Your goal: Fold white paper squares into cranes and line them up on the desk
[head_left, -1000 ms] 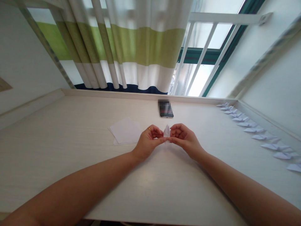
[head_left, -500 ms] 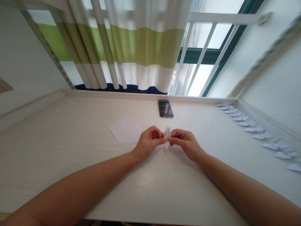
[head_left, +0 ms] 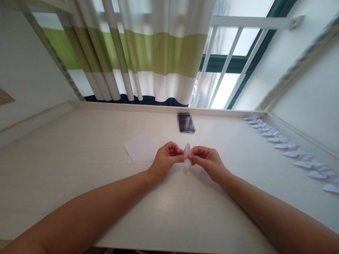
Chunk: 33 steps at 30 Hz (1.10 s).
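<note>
Between my two hands is a small piece of folded white paper (head_left: 187, 149), narrow and pointed at its top and bottom. My left hand (head_left: 166, 158), with a ring on one finger, pinches its left side. From the other side my right hand (head_left: 209, 159) pinches it, thumb and fingertips meeting near the paper's middle. The thumbs cover part of the folds. Just left of my left hand, several loose sheets of white paper (head_left: 141, 148) lie overlapped on the white table (head_left: 159, 211).
A dark phone (head_left: 186, 122), partly pixelated, lies beyond my hands near the table's raised back edge. Along the right side stands a row of several folded paper figures (head_left: 286, 146). Behind the table hang a striped curtain (head_left: 166, 53) and a white railing (head_left: 251, 22).
Almost nothing differs. Both hands keep their pinch on the folded paper, whose upper points look slightly more spread. The whole view has shifted very slightly.
</note>
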Motion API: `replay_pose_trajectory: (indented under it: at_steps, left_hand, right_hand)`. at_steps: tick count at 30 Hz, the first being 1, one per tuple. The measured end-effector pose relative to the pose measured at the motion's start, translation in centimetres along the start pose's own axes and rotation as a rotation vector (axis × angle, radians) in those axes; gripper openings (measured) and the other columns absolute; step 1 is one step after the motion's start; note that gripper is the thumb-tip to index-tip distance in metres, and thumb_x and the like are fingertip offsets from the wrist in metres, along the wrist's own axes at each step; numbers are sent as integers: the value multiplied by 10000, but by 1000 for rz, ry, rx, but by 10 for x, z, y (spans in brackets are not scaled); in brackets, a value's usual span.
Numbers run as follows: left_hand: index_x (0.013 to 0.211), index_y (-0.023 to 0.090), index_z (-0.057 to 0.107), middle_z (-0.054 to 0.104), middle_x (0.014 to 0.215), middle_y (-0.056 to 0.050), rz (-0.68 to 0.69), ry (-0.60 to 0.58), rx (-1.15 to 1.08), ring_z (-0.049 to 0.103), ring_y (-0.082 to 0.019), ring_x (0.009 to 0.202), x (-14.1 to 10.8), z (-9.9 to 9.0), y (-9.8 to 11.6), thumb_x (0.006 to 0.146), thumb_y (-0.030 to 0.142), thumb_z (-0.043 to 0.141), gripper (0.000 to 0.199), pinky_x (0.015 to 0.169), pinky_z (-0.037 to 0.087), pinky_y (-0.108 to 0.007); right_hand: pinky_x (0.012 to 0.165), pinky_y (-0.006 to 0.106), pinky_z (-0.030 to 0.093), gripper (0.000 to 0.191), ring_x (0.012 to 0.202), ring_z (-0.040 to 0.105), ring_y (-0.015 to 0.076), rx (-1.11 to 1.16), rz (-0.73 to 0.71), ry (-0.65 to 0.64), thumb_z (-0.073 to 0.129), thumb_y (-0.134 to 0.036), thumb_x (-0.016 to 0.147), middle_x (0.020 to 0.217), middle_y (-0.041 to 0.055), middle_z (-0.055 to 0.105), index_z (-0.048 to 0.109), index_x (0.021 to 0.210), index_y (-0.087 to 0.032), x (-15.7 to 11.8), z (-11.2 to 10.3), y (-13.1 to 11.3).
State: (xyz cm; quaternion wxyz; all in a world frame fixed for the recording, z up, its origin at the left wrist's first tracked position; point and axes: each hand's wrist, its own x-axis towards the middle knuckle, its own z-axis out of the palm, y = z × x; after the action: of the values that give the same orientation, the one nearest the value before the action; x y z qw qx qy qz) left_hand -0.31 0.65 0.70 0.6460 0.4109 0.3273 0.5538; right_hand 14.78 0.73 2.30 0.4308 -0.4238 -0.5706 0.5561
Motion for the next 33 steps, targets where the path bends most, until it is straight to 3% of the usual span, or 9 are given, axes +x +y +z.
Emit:
replay_pose_trajectory:
  at_steps: [7, 11, 17, 33]
  left_hand:
    - [712, 158, 502, 591, 627, 48, 37, -22, 13, 541, -60, 593, 0, 0, 0, 530, 105, 715, 285, 601, 428, -196]
    - [825, 159, 575, 614, 641, 26, -12, 12, 50, 546, -81, 588, 2, -1, -1, 539, 176, 724, 323, 593, 420, -219]
    - [700, 121, 651, 614, 605, -6, -27, 37, 169, 494, -81, 531, 2, -2, -1, 552, 265, 715, 216, 563, 399, -235]
    - [581, 139, 593, 538, 503, 32, -27, 44, 170, 446, -69, 496, 1, -1, 0, 570, 304, 698, 196, 525, 355, -213]
  right_hand:
    - [521, 227, 337, 177, 497, 450, 75, -19, 7, 12, 685, -257, 592, 508, -37, 523, 553, 578, -140, 0, 1, 0]
    - [513, 226, 326, 170, 491, 444, 73, -55, 14, -8, 669, -264, 607, 502, -35, 521, 560, 572, -139, 0, 2, 1]
    - [494, 218, 313, 162, 479, 435, 68, -92, 40, -34, 655, -262, 613, 496, -35, 519, 561, 575, -136, 0, 3, 2]
    - [485, 218, 348, 151, 464, 458, 71, -75, 88, -85, 673, -245, 580, 498, -33, 537, 562, 582, -143, 0, 5, 3]
